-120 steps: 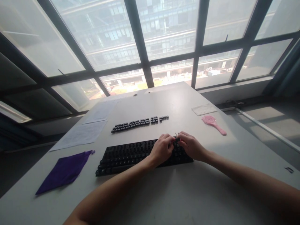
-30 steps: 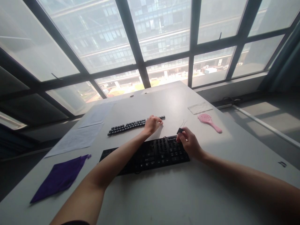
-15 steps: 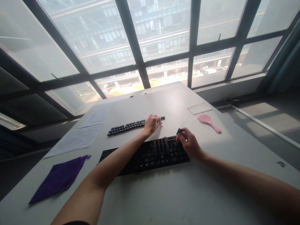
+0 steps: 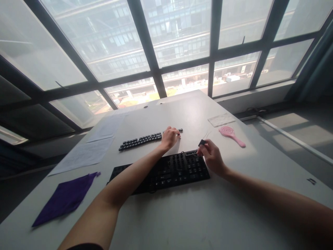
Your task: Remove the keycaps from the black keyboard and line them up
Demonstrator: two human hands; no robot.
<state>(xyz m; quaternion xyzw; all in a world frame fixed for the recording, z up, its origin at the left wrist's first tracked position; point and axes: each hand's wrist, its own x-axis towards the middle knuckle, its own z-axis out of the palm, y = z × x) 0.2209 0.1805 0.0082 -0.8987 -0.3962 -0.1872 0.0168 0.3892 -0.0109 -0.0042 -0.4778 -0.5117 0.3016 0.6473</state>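
Note:
A black keyboard [image 4: 166, 171] lies on the white table [image 4: 182, 215] in front of me, with many of its keycaps off. Behind it, removed black keycaps [image 4: 140, 140] are laid out in a row. My left hand [image 4: 169, 137] reaches over the keyboard and rests on the right end of that row, fingers curled on the caps. My right hand [image 4: 212, 157] hovers above the keyboard's far right corner and pinches a wire keycap puller [image 4: 203, 140] with a small black keycap caught in it.
A pink hairbrush [image 4: 231, 134] and a pale cloth [image 4: 221, 119] lie to the right. A purple cloth [image 4: 66, 197] lies at the near left, and paper sheets [image 4: 85, 152] sit behind it. Large windows stand just beyond the table's far edge.
Four seconds ago both hands worked together at the keyboard's right end. Since then my left hand went to the keycap row; in the last second my right hand lifted the puller slightly.

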